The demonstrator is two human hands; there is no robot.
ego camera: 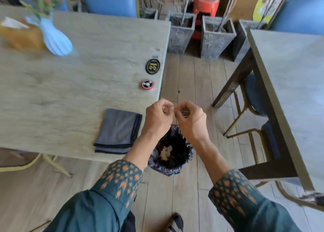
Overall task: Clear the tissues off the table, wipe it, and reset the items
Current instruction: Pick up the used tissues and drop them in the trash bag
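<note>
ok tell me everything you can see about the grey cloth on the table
The grey cloth lies flat near the near edge of the wooden table, folded into a neat rectangle with several layers stepped at its front. It looks like soft microfibre with darker stitched borders. Nothing rests on it, and neither hand touches it.

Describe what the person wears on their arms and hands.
Both arms wear long dark teal sleeves; the left cuff and right cuff carry an orange dotted floral pattern. The left hand and right hand are bare: no gloves, no visible rings or watch.
</note>
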